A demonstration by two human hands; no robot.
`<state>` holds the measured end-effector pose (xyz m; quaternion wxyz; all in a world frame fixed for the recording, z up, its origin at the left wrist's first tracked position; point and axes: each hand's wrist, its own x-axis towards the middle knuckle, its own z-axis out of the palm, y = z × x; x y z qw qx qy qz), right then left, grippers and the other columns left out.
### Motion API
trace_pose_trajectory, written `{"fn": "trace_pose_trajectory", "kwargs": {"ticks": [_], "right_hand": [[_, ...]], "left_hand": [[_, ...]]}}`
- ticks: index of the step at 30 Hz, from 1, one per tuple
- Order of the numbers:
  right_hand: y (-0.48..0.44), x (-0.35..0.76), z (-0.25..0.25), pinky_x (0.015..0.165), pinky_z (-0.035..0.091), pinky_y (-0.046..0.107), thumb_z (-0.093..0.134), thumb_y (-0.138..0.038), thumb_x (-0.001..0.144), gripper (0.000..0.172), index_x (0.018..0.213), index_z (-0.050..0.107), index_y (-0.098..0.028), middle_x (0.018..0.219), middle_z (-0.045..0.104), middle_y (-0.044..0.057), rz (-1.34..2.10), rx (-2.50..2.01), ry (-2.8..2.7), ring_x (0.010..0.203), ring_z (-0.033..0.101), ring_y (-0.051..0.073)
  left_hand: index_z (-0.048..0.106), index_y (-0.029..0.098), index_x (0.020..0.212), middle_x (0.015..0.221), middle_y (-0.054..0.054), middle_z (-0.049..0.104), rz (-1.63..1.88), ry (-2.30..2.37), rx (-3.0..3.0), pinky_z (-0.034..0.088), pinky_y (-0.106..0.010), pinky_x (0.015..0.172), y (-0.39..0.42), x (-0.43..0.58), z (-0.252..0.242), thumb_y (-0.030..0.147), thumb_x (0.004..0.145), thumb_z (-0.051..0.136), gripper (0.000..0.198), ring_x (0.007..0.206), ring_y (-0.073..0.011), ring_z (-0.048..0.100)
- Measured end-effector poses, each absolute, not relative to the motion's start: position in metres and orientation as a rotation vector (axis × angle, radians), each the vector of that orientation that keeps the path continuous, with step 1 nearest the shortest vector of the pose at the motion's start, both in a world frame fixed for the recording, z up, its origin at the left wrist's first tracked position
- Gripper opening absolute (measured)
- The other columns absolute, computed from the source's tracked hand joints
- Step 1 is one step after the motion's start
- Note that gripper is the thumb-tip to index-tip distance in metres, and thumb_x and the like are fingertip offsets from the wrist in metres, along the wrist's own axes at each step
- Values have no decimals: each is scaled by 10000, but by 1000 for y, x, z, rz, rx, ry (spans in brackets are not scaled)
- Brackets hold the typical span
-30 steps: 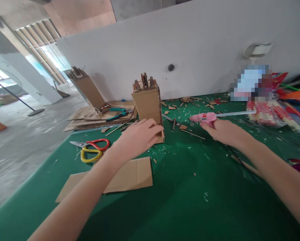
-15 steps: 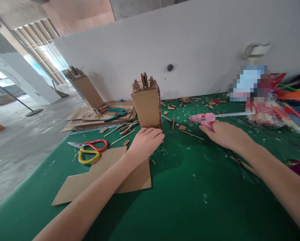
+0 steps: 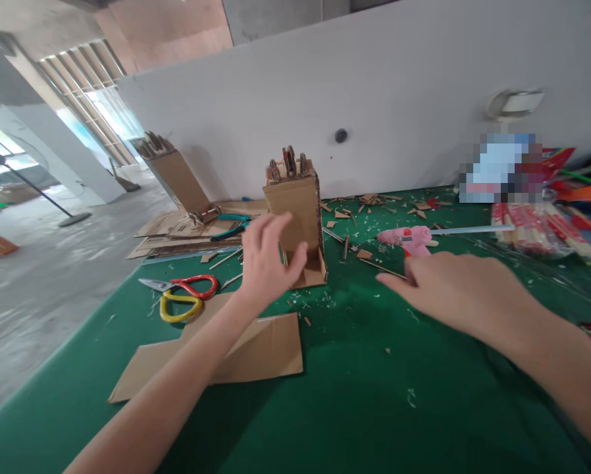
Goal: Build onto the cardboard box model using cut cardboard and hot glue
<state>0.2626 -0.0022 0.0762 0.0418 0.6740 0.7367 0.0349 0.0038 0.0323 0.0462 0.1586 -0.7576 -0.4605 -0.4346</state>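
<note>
An upright cardboard box (image 3: 300, 210) with rolled cardboard pieces on top stands near the wall. In front of its left side, my left hand (image 3: 268, 260) has its fingers apart and holds nothing. A pink glue gun (image 3: 408, 238) with a long glue stick lies on the green table to the right. Just in front of its handle is my right hand (image 3: 453, 286), thumb extended and the other fingers curled; whether it still touches the handle is unclear. Cut flat cardboard (image 3: 270, 349) lies partly under my left forearm.
Scissors (image 3: 179, 296) with red and yellow handles lie at the left. Behind them are teal-handled pliers (image 3: 230, 227), stacked cardboard and another cardboard structure (image 3: 179, 181). Scraps and sticks lie near the wall; packaged materials (image 3: 532, 230) are at the right.
My left hand has let go of the box's base, risen and opened. My right hand has come off its grip on the glue gun and moved slightly nearer.
</note>
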Motion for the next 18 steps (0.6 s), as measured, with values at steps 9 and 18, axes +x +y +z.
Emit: {"fn": "trace_pose_trajectory", "kwargs": {"ticks": [9,18], "right_hand": [[13,193,43,511,416,316,271,-590,906,613,648,637,-172,660,660,110,143,1767,2727,605,643,251],[24,181,25,568,458,315,305,-320,933,399,860,652,-136,753,699,136,262,1805,2747,686,686,262]], "left_hand": [[134,238,1425,1443,-157,367,-1799,-1750,-2592,445,-415,986,94,-21,62,426,718,685,916,1254,-267,468],[557,174,1141,1243,-102,606,-1608,-1838,-2691,511,-393,902,89,-17,59,405,723,681,494,1121,-263,579]]}}
